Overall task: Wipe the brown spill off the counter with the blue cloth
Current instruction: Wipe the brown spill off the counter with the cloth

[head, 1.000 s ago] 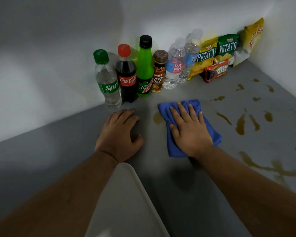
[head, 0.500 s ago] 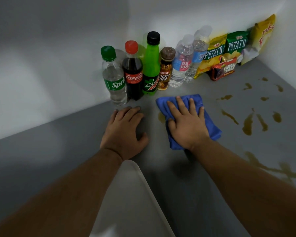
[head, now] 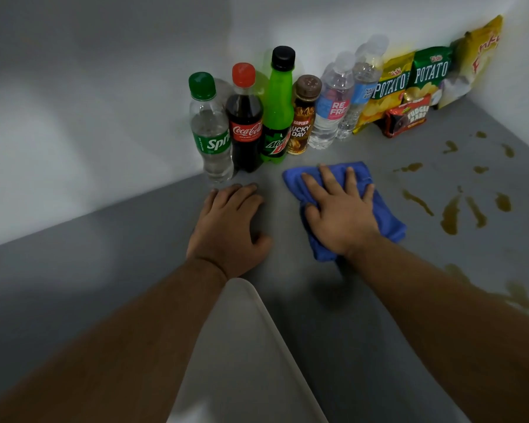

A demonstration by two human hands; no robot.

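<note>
the right hand lies flat on the blue cloth, fingers straight and spread, pressing it onto the grey counter. the left hand rests palm down on the counter at the cloth's 9 o'clock, apart from it, fingers relaxed, holding nothing. brown spill streaks lie at the cloth's 3 o'clock, not touching it. a row of bottles stands at 12 o'clock, snack packets at 2 o'clock
</note>
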